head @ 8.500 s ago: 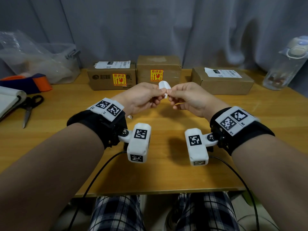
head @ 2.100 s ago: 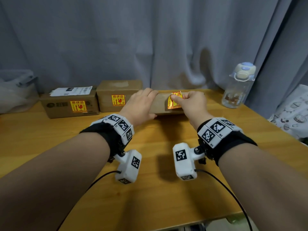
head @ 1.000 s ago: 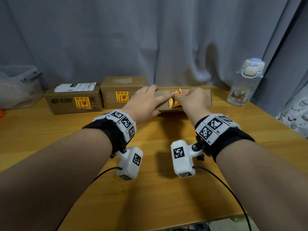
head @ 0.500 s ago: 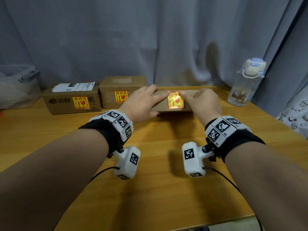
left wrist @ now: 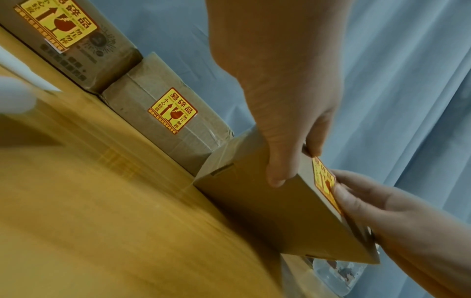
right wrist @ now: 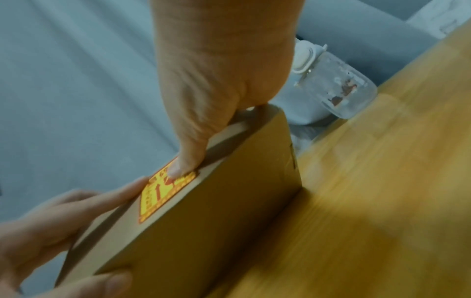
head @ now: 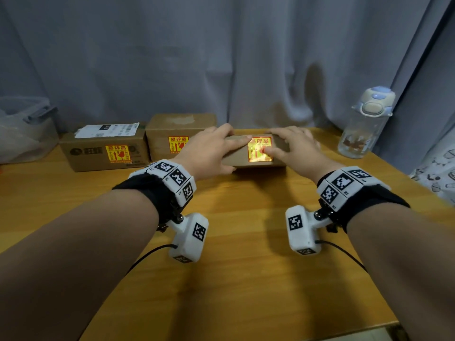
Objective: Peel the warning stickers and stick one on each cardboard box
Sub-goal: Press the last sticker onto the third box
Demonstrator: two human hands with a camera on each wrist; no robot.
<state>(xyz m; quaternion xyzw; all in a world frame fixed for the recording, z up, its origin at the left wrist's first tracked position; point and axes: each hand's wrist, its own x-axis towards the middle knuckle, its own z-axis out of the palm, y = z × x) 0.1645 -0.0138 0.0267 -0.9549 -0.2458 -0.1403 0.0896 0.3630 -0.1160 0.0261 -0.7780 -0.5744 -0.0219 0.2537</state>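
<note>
Three cardboard boxes stand at the table's back. The left box (head: pixel 98 153) and middle box (head: pixel 160 134) each carry a yellow-red warning sticker (head: pixel 117 153) (head: pixel 177 143). The right box (head: pixel 236 156) (left wrist: pixel 254 211) (right wrist: pixel 216 231) has a sticker (head: pixel 258 146) (left wrist: pixel 325 181) (right wrist: pixel 160 195) flat on its front. My left hand (head: pixel 209 151) (left wrist: pixel 288 157) grips that box, thumb on the front, fingers over the top, index tip at the sticker's upper left corner. My right hand (head: pixel 290 146) (right wrist: pixel 203 90) lies over the top and its thumb presses the sticker's middle.
A clear water bottle (head: pixel 364 124) (right wrist: pixel 336 92) with a pale lid stands right of the boxes near the table's right edge. A clear plastic bin (head: pixel 24 129) sits at the far left. A grey curtain (head: pixel 221 57) hangs right behind the boxes.
A second ago the sticker's top stood off the box under my right fingers; now it lies flat. My right thumb has slid down onto its middle. The left hand stays put.
</note>
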